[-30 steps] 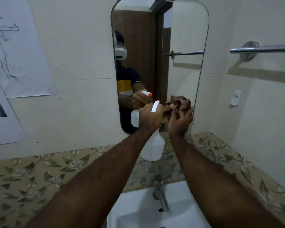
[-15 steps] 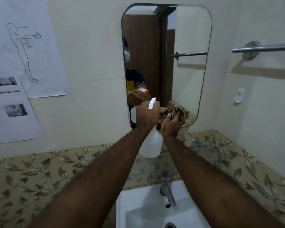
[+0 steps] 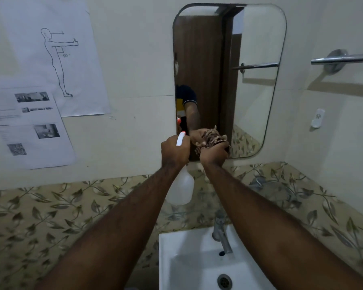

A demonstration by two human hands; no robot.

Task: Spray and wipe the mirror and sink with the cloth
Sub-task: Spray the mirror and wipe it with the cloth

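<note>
A rounded wall mirror (image 3: 256,91) hangs above a white sink (image 3: 176,252). My left hand (image 3: 174,152) grips the neck of a translucent white spray bottle (image 3: 181,190) with a white trigger and orange nozzle; the bottle hangs below my fist. Just to its right, my right hand (image 3: 215,153) presses a bunched brown patterned cloth (image 3: 210,139) against the mirror's lower left part. The reflection of hand and cloth shows in the glass right behind it.
A chrome tap (image 3: 221,237) stands at the back of the sink, with the drain (image 3: 224,281) below. A metal towel bar (image 3: 344,58) and a small white wall fitting (image 3: 318,118) are on the right wall. Printed paper sheets (image 3: 50,65) hang on the left wall.
Both hands, with bottle and cloth, have slid left and down across the mirror's lower part toward its bottom left corner. My head view has swung right and down, showing more sink.
</note>
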